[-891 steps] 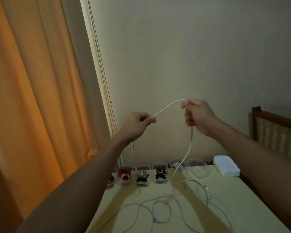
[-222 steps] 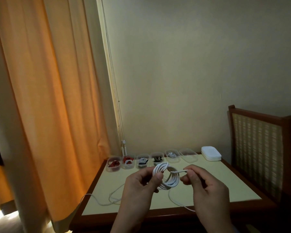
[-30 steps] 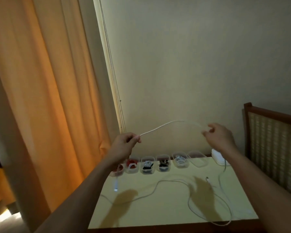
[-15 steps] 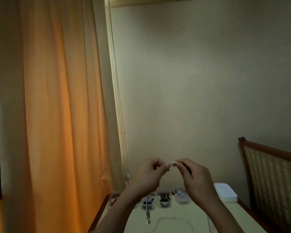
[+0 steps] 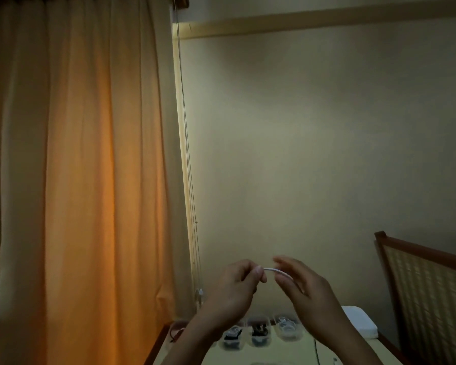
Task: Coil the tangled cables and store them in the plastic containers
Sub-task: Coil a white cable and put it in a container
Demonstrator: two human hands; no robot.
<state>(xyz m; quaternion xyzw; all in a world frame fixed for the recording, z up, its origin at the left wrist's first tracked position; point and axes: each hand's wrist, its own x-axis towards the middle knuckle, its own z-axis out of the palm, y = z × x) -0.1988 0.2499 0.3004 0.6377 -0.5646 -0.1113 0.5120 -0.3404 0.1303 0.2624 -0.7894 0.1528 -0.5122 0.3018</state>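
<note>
The white cable is held up above the table, a short span bridging two close-set hands, the left hand pinching it and the right hand too blurred to judge, so winding should probably keep loops even and small enough for the plastic containers.

dim room | warm glow through curtain | right hand motion-blurred | wide-angle edge bend

The left hand pinches a white cable. The blurry right hand is beside it. Little containers sit on the worktop.
</note>
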